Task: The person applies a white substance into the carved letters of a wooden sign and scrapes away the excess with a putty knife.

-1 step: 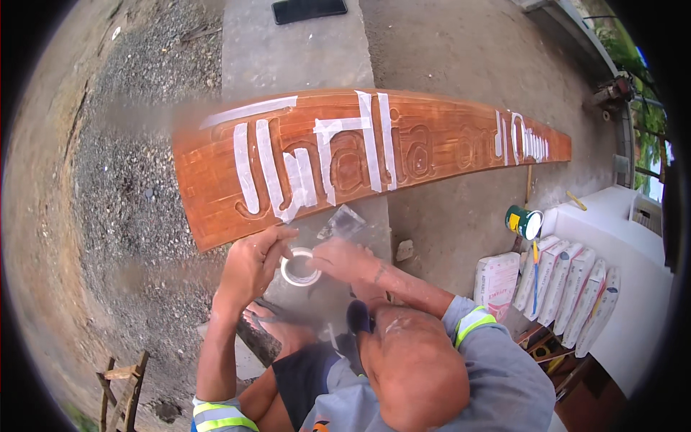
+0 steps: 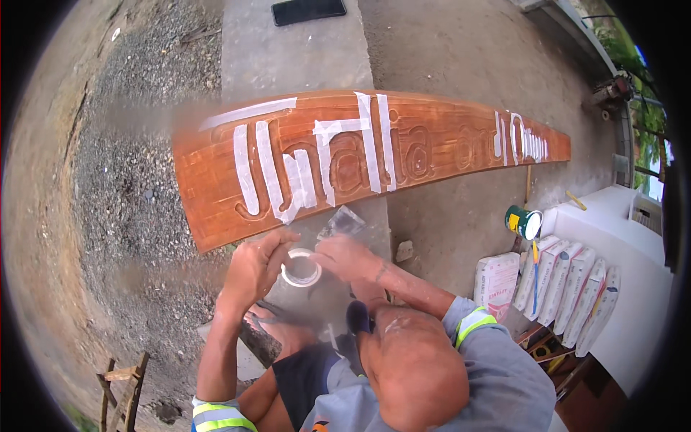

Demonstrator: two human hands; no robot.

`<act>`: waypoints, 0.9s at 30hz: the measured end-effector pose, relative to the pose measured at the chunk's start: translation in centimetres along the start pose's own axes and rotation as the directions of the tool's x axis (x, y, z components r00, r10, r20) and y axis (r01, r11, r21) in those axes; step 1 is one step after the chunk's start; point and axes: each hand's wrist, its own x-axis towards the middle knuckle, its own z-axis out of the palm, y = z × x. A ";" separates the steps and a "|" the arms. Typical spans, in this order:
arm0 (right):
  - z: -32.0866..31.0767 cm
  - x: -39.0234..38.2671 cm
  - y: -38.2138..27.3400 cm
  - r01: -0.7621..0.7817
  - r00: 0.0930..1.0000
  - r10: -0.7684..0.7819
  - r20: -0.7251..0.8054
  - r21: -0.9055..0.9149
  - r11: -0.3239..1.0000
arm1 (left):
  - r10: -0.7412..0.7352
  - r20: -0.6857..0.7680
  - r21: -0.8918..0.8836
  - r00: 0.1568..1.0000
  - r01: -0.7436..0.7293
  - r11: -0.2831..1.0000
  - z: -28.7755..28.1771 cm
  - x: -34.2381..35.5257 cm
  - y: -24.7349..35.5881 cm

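Note:
Between my two hands is a white roll of masking tape [image 2: 297, 283], its round hole facing up. My left hand [image 2: 253, 268] pinches at the roll's left edge, thumb and fingers drawn together. On the other side, my right hand [image 2: 345, 257] has its bent fingers closed at the roll's upper right rim. Just beyond lies a long, curved brown wooden board [image 2: 446, 119] with carved lettering. Pale tape strips [image 2: 245, 169] cover some of the letters at its left, middle and right. A crumpled clear plastic piece [image 2: 347, 219] lies near the board's front edge.
The board rests across a concrete strip [image 2: 295, 61], with a dark phone [image 2: 308, 10] at its far end. Gravel [image 2: 137, 165] spreads to the left. At right stand a green paint can [image 2: 514, 219] and several white sacks [image 2: 497, 284]. A wooden stand [image 2: 121, 373] is lower left.

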 end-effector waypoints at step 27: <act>-8.9 0.8 -6.7 0.239 0.890 -0.022 -0.456 0.423 0.874 | 0.029 0.171 -0.289 0.985 0.022 0.957 -0.1 -2.5 0.7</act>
